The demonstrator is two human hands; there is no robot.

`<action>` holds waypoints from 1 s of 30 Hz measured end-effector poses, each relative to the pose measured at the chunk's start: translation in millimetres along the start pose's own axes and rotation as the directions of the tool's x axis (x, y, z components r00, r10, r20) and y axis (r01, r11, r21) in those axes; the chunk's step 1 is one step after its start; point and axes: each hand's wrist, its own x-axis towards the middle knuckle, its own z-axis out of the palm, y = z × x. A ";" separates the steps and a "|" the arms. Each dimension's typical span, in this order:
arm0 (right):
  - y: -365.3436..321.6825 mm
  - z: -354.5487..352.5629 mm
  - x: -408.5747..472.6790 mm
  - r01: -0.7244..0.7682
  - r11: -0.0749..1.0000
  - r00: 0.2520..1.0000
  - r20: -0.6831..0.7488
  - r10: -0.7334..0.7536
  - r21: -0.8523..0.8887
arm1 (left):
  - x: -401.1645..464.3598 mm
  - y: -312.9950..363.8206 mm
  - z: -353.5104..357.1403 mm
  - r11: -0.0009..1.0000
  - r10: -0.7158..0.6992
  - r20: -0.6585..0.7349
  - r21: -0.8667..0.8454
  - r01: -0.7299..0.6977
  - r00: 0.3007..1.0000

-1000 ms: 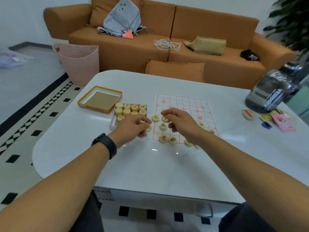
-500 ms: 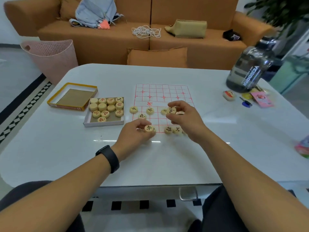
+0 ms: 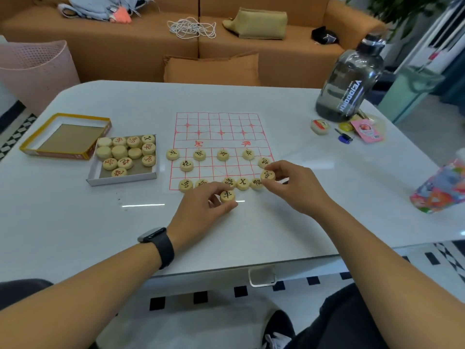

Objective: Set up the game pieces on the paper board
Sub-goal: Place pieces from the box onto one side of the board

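A white paper board [image 3: 221, 127] with a red grid lies on the white table [image 3: 75, 217]. Several round wooden pieces with black characters stand along its near rows, such as one [image 3: 199, 154] in the front line. My left hand [image 3: 201, 210] pinches a piece [image 3: 227, 195] just below the board's near edge. At the board's near right corner, my right hand [image 3: 294, 185] pinches another piece [image 3: 267, 175]. A white box [image 3: 123, 178] left of the board holds several more pieces, most with red characters.
A yellow-rimmed box lid [image 3: 65, 137] lies at the far left. A big dark water bottle [image 3: 349, 81] stands at the back right, with small items [image 3: 367, 131] by it. A colourful packet [image 3: 442, 187] sits at the right edge. An orange sofa [image 3: 151, 46] is behind.
The view has swung and drawn closer. My left hand has carried its piece from the board's left side to below the near edge. My right hand has shifted to the near right corner.
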 end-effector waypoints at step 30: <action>32.2 8.5 8.1 0.115 0.905 0.991 -0.017 -0.134 -0.409 | 3.5 -2.8 4.5 1.000 -0.018 0.054 -0.023 0.019 0.998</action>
